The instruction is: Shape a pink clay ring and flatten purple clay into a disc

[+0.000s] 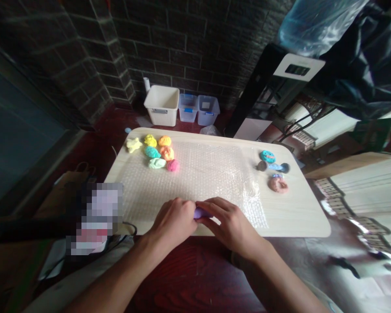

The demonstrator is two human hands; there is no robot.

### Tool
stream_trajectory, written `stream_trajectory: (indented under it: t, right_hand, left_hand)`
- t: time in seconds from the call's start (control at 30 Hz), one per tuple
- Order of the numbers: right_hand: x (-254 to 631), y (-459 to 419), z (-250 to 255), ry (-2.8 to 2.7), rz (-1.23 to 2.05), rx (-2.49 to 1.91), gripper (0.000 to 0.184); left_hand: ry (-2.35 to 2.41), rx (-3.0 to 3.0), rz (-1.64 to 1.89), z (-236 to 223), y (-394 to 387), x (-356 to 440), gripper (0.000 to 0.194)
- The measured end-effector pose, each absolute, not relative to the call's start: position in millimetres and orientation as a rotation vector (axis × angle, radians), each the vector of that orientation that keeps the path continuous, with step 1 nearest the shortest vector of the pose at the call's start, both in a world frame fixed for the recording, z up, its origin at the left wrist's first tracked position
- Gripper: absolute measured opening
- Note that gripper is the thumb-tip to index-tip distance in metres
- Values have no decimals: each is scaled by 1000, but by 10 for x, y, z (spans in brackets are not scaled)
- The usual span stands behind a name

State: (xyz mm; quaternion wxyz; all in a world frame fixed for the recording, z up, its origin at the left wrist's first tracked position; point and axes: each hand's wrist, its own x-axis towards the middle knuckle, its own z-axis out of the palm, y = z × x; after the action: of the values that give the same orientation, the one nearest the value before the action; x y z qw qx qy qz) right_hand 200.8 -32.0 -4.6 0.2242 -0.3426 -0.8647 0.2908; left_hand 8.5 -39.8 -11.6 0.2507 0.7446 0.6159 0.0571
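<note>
Purple lump, one, small: sitting between the two hands, over the near edge of the table; whether it is touching the surface is not showing. Handling, by judgement: light, soft, doughy, gripping rather than slipping, likely denting before breaking; best taken by its two ends with gentle finger pressure.

Left hand: curling nearly closed, gripping the lump's left end. Right hand: fingers and thumb standing partly apart, pinching the right end.

Bubble wrap, one clear sheet: lying flat across the table, pale wood-look top.

Far left of the table: yellow star, yellow lump, orange lump, teal lump, second orange lump, mint lump, pink lump, grouping closely.

Right side: teal disc, dumbbell shape with dark ends, pinkish ring.

Beyond the table: cream bin, two clear bins standing beside it.

Writing: one clear bin is bearing a pale label, too small for reading; no brand is showing legibly.
</note>
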Motion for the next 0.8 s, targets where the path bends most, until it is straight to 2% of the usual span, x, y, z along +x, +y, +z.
stream_trajectory:
  t: [0.37,0.5,0.57,0.7,0.8]
  right_hand:
    - [2097,-276,-56,-2338,892,-983,14]
    - [2058,-277,-53,-2443,792,-1090,7]
    - [2006,-304,-66,-2516,700,-1147,13]
    - [1922,-356,-98,-2531,602,-1184,36]
    - [1911,-370,-82,-2420,772,-1206,23]
  left_hand:
    - [1508,2007,387,-176,-401,82,9]
    - [1470,2081,380,-230,-422,59,4]
    - [1433,2061,425,-263,-442,59,13]
    - [1308,1859,618,-256,-487,48,48]
    - [1209,1646,705,-183,-501,34,52]
